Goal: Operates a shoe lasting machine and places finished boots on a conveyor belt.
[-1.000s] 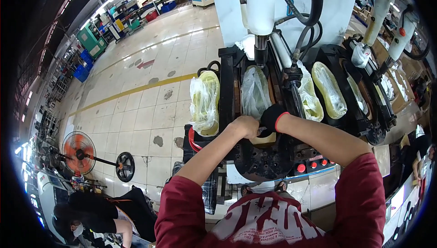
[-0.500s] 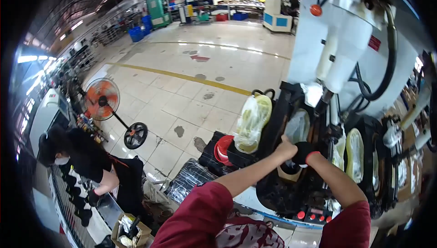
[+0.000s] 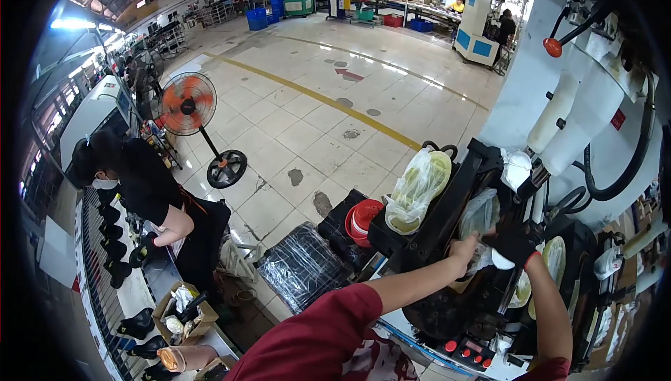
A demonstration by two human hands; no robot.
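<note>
Both hands work close together inside a black press fixture (image 3: 437,196) at the right. My left hand (image 3: 461,255), bare, is closed at the near end of a shoe-shaped form under clear plastic film (image 3: 481,212), with its fingers in the crumpled film. Just to the right, my right hand (image 3: 514,244) wears a black glove with a red cuff edge. Its fingers curl over the same end, beside a smooth white piece (image 3: 501,261). What lies beneath the gloved fingers is hidden.
A film-covered yellowish sole-shaped pad (image 3: 418,189) stands left of the fixture, near a red bucket (image 3: 363,219) and a wrapped black bundle (image 3: 304,266). Red buttons (image 3: 467,354) line the machine's front. A co-worker (image 3: 150,203) works at a rack of shoes; a fan (image 3: 187,105) stands behind.
The view has swung left, shifting the scene rightward. Both hands stay at the form's near end; the gloved hand has spread rightward from the bare one, exposing film and a white piece between them.
</note>
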